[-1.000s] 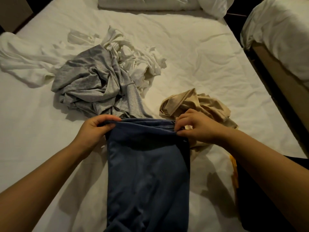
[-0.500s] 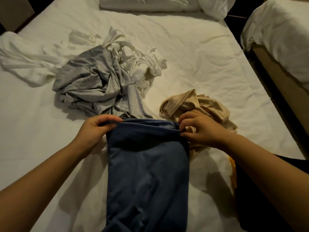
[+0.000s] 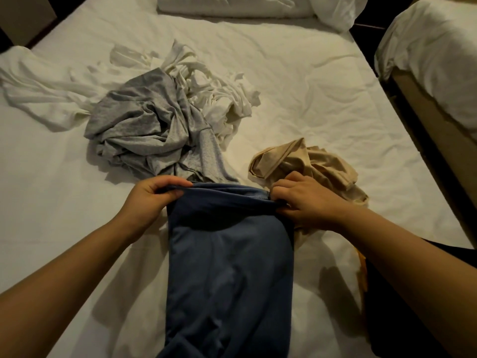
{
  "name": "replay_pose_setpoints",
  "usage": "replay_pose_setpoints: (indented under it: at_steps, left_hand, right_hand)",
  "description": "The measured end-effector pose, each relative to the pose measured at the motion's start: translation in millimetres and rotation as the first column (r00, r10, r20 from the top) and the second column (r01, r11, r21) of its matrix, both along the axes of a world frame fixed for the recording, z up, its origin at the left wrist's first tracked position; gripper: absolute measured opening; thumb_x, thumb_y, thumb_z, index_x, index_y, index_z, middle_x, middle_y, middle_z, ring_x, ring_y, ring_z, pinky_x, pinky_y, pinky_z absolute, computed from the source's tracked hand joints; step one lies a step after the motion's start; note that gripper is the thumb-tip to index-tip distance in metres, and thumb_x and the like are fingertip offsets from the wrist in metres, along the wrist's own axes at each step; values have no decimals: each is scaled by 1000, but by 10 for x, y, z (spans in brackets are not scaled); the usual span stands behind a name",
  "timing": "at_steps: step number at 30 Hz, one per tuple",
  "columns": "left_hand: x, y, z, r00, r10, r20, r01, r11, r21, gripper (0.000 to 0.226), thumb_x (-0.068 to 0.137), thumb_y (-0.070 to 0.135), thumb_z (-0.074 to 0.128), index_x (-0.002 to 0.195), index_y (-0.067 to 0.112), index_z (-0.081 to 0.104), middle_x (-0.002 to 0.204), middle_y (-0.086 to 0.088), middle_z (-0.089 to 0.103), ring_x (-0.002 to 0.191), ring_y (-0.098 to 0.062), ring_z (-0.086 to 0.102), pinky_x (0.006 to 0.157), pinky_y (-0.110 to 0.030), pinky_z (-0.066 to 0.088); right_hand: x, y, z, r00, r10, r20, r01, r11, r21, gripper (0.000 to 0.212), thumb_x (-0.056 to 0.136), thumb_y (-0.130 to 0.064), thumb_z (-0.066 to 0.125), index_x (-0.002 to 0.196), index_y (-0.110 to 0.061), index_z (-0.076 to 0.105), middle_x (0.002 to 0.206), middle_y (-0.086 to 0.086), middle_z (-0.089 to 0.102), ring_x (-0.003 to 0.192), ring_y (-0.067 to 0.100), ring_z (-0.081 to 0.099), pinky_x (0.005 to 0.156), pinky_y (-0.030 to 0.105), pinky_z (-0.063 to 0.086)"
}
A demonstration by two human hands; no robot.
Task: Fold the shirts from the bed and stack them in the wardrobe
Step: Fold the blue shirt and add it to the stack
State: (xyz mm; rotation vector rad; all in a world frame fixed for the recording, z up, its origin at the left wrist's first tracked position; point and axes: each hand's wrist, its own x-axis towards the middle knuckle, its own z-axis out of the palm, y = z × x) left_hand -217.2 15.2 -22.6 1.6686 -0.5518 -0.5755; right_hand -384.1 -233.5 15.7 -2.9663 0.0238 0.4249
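Note:
A blue shirt (image 3: 229, 275), folded into a long narrow strip, lies on the white bed (image 3: 322, 81) and runs toward me. My left hand (image 3: 152, 200) grips its far left corner, thumb under the edge. My right hand (image 3: 304, 202) pinches the far right corner. Both corners are lifted a little off the sheet. A crumpled grey shirt (image 3: 144, 133) lies just beyond the blue one. A white shirt (image 3: 219, 91) is bunched behind the grey one. A beige shirt (image 3: 315, 164) sits crumpled under and behind my right hand.
Another white garment (image 3: 38, 91) is spread at the far left of the bed. Pillows (image 3: 232, 6) lie at the head. A second bed (image 3: 438, 55) stands to the right across a narrow dark gap. Dark and yellow cloth (image 3: 361, 275) lies at the lower right.
Both hands keep their hold on the blue shirt's far edge. My right hand has slid slightly right along that edge and tightened its pinch. The other shirts have not moved.

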Motion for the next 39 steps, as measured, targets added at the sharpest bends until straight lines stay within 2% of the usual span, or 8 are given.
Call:
replay_pose_setpoints:
  at_steps: [4, 8, 12, 16, 20, 31, 33, 39]
  left_hand:
    - [0, 2, -13, 1000, 9, 8, -9, 1000, 8, 60, 83, -11, 56, 70, 45, 73, 75, 22, 70, 76, 8, 63, 68, -7, 47]
    - [2, 16, -13, 999, 31, 13, -32, 999, 22, 54, 83, -8, 57, 72, 41, 74, 76, 22, 70, 77, 6, 63, 68, -7, 48]
    - [23, 31, 18, 998, 59, 2, -59, 997, 45, 39, 84, -6, 57, 85, 31, 70, 77, 24, 69, 78, 8, 62, 68, -7, 49]
    - [9, -6, 93, 999, 46, 11, -47, 998, 32, 40, 84, -7, 57, 84, 31, 70, 74, 27, 68, 76, 12, 61, 68, -4, 47]
    - [-5, -38, 133, 999, 42, 15, -42, 999, 3, 56, 83, -7, 58, 70, 46, 72, 75, 26, 69, 78, 11, 62, 67, -4, 47]
    - [57, 38, 94, 998, 62, 1, -62, 998, 25, 39, 84, -3, 59, 82, 34, 71, 80, 23, 69, 83, 5, 63, 68, -10, 50]
    - [95, 47, 80, 996, 81, -25, -81, 996, 27, 33, 86, -2, 58, 87, 29, 68, 81, 22, 70, 84, 2, 63, 68, -13, 50]
    - [173, 13, 59, 951, 80, -298, -96, 995, -41, 27, 87, -4, 53, 92, 19, 66, 78, 8, 71, 75, -8, 66, 57, -16, 53]
  right_hand:
    - [-4, 6, 26, 994, -111, 3, 110, 989, 95, 11, 90, -32, 55, 90, -33, 44, 84, -19, 42, 94, 10, 41, 76, 25, 35]
    - [-10, 35, 68, 967, -255, 14, 243, 936, 253, 20, 87, -21, 60, 84, -34, 45, 85, -15, 43, 83, 5, 43, 73, 22, 36]
    - [1, 14, 148, 931, -350, -101, 360, 838, 411, 27, 87, -17, 62, 101, -35, 47, 88, -17, 53, 78, 1, 50, 67, 16, 40]
    - [33, -73, 199, 942, -278, -190, 310, 935, 172, 28, 87, -22, 63, 105, -36, 48, 88, -17, 54, 80, 3, 51, 64, 14, 36]
    - [78, -26, 255, 967, -234, -97, 232, 972, -29, 10, 86, -24, 62, 93, -29, 60, 90, -5, 61, 84, 15, 55, 75, 30, 49]
    - [50, -114, 219, 959, -218, -179, 199, 973, -121, 21, 90, -39, 57, 110, -38, 63, 115, -6, 50, 113, 19, 39, 96, 36, 38]
    - [43, -117, 248, 932, -290, -217, 315, 945, 91, 8, 90, -34, 58, 96, -38, 61, 112, -6, 45, 109, 15, 41, 94, 32, 38]
    - [48, 2, 406, 845, -522, -114, 423, 523, 740, 21, 89, -5, 51, 73, -15, 60, 81, 2, 55, 76, 14, 55, 74, 27, 46]
